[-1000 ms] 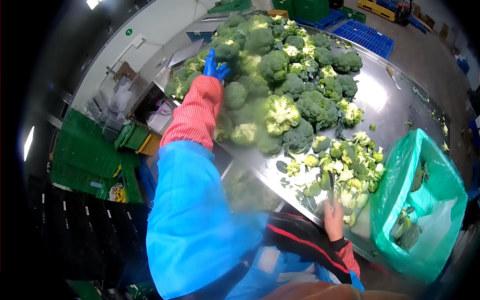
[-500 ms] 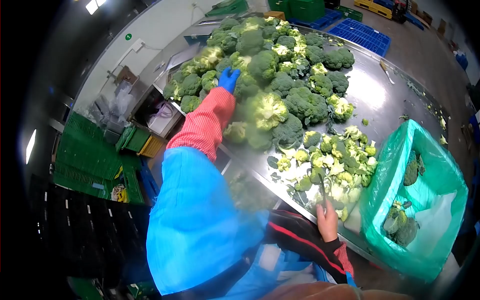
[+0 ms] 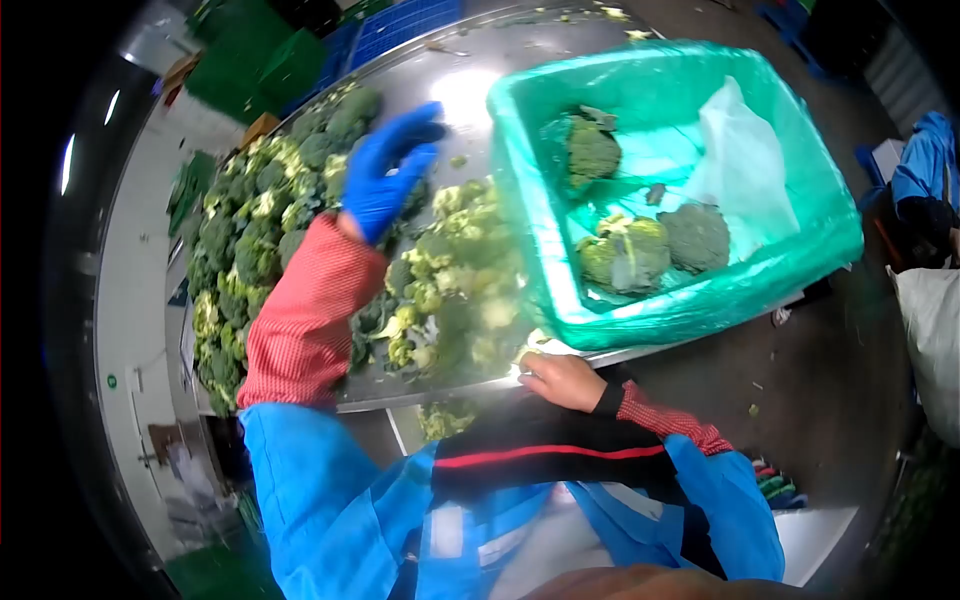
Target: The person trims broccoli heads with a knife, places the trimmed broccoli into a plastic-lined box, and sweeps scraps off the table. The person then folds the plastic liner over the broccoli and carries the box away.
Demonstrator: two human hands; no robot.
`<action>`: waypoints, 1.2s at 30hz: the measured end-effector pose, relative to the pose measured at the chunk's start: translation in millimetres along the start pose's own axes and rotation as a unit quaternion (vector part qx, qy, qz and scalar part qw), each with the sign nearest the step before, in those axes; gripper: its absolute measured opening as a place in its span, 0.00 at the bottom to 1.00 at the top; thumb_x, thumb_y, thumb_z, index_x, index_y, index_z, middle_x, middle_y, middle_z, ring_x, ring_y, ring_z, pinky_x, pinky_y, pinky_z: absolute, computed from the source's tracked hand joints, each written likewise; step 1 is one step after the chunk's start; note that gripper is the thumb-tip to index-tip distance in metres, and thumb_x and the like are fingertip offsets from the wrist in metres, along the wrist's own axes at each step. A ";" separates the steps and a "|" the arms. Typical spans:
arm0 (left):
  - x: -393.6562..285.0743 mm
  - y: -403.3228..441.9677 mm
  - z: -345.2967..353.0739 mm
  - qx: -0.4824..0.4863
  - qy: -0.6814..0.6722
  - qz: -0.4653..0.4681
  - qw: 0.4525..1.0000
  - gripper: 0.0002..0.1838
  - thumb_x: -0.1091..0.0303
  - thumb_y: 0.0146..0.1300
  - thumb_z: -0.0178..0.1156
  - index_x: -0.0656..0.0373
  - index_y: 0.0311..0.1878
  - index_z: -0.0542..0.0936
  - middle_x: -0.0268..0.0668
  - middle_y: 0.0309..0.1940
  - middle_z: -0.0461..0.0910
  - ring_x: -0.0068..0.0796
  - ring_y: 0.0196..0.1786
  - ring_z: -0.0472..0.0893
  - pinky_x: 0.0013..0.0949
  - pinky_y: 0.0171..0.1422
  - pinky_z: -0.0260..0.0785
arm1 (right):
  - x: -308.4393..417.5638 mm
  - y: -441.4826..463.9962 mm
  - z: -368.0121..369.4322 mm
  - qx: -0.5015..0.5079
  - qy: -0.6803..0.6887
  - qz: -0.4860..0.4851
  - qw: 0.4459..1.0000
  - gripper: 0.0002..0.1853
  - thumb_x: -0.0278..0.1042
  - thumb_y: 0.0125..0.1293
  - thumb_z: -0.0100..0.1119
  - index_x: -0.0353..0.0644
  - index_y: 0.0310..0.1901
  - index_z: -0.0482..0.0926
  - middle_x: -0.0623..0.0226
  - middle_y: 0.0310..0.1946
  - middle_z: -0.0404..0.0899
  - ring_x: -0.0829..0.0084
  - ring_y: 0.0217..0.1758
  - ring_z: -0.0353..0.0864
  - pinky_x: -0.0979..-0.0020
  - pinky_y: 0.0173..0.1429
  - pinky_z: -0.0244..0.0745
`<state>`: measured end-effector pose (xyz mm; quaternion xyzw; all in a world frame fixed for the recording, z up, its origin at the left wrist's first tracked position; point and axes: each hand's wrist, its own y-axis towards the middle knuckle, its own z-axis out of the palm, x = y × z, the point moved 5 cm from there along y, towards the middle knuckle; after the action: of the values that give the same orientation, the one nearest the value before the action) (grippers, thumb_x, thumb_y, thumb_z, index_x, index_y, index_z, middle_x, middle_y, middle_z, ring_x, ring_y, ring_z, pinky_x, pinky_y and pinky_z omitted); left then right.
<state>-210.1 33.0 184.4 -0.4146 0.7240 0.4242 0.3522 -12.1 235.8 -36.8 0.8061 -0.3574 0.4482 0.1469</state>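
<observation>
My left hand [image 3: 390,175], in a blue glove, is raised over the metal table [image 3: 408,92] with its fingers apart and nothing in them. Whole broccoli heads [image 3: 240,240] are piled to its left. Cut florets [image 3: 430,280] lie below and right of it, partly blurred. My bare right hand [image 3: 565,381] is closed at the table's near edge beside a pale piece [image 3: 545,345]; what its fingers hold is too unclear to name. Just beyond this hand stands a bin lined with a green bag [image 3: 700,302], with several broccoli pieces [image 3: 697,238] inside.
Green crates [image 3: 235,65] and a blue pallet [image 3: 400,30] stand behind the table. At the right edge are a person's blue sleeve [image 3: 925,165] and a pale sack [image 3: 930,340]. A whitish sheet [image 3: 745,160] lies inside the bin.
The view has swung right toward the bin. My left hand has left the broccoli pile and is now near the florets. The dark knife seen in my right hand no longer shows.
</observation>
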 end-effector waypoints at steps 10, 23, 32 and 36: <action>137.2 136.7 253.4 0.400 0.600 0.107 0.684 0.25 0.49 0.63 0.55 0.48 0.61 0.75 0.46 0.52 0.79 0.46 0.54 0.80 0.50 0.57 0.73 | -44.5 -35.9 -25.8 -0.043 -0.047 0.053 0.997 0.18 0.42 0.66 0.56 0.44 0.54 0.77 0.49 0.49 0.77 0.48 0.52 0.77 0.53 0.56 0.71; 216.0 176.4 270.6 0.472 0.575 -0.074 0.664 0.30 0.41 0.60 0.55 0.49 0.61 0.73 0.48 0.60 0.74 0.53 0.60 0.75 0.56 0.59 0.70 | -86.9 -38.3 -30.7 -0.129 -0.025 -0.040 0.990 0.18 0.43 0.67 0.55 0.44 0.55 0.75 0.53 0.50 0.78 0.53 0.53 0.78 0.57 0.57 0.73; 51.5 174.0 118.2 0.140 0.027 -0.200 0.969 0.44 0.63 0.48 0.76 0.52 0.66 0.61 0.46 0.55 0.74 0.41 0.53 0.79 0.43 0.51 0.78 | -68.3 -28.1 -39.5 -0.061 -0.028 -0.114 0.991 0.17 0.44 0.69 0.54 0.42 0.51 0.76 0.55 0.44 0.79 0.55 0.47 0.79 0.58 0.53 0.73; 55.0 113.8 34.9 0.000 -0.274 -0.183 0.944 0.35 0.56 0.59 0.66 0.50 0.67 0.62 0.42 0.58 0.72 0.43 0.56 0.77 0.49 0.56 0.76 | -49.1 -20.2 -36.6 0.044 0.008 -0.113 0.993 0.16 0.43 0.70 0.53 0.40 0.50 0.75 0.53 0.42 0.79 0.55 0.45 0.80 0.61 0.52 0.74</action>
<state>-329.3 81.7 160.0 -0.4077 0.5115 0.4499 0.6081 -37.3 292.2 -55.5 0.8433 -0.2429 0.4507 0.1636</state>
